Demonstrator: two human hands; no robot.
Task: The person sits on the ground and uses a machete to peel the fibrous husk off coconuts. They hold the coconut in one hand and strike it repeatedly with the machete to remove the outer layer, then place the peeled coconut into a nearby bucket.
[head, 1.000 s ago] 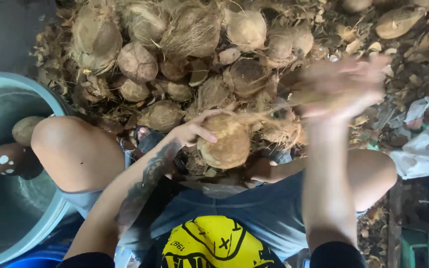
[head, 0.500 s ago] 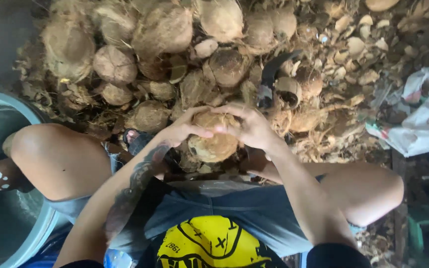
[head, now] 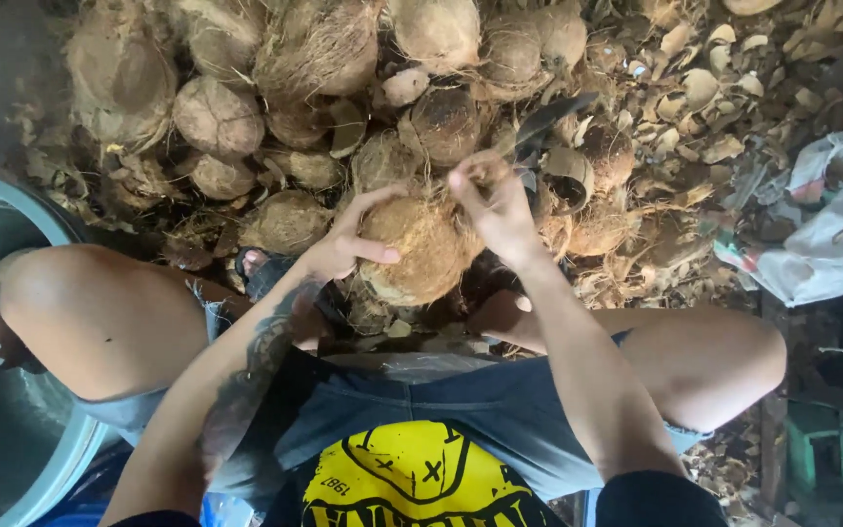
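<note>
1. A crumpled white plastic bag (head: 822, 229) with patches of red and green print lies at the right edge, on the litter of husk chips (head: 704, 88).
2. The yellow print (head: 412, 478) on the person's dark shirt shows at the bottom, a round cartoon face.
3. The coconut (head: 421, 249) sits between the knees, just above the lap: rounded, tan and coated in dry, hairy fibre.
4. The left hand (head: 343, 244) clasps its left side, fingers spread and curled against the husk, the thumb laid across the front.
5. The right hand (head: 495, 205) is at its upper right, fingers pinched closed on a tuft of fibre at the top.
6. Behind it rises a heap of husked coconuts (head: 324, 78), brown, rough and stringy, with a dark blade (head: 553, 117) standing among them.
7. A pale blue round tub (head: 12, 390) with smooth walls stands at the left, beside the left knee.
</note>
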